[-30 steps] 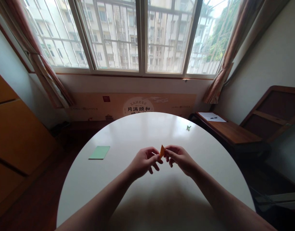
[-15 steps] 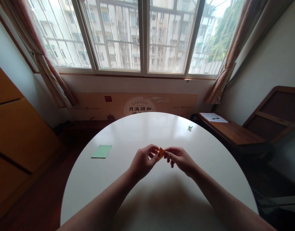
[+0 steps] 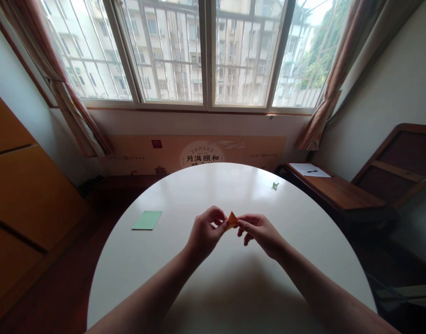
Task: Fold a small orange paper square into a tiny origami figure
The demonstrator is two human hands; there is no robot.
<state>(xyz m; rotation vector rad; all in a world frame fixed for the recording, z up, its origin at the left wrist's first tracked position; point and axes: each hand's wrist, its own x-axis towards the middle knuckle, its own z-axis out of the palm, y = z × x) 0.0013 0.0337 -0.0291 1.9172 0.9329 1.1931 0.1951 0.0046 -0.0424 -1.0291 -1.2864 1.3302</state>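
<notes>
L hand [image 3: 206, 232] + R hand [image 3: 260, 230] pinching orange paper [image 3: 232, 219] — folded to a pt, too small to tell if done — green sq [image 3: 147, 220] on table [image 3: 129, 260], no folds visible.

Open table [image 3: 213, 188] lies between the left hand [image 3: 203, 234] and the green sheet [image 3: 147, 220], and beyond it and the right hand [image 3: 263, 233] toward the far rim, where the green figure [image 3: 275, 186] is an obstacle at the right. Orange paper [image 3: 232, 218] blocks the gap between the hands, and the forearms [image 3: 157, 290] bar the near sides.
</notes>
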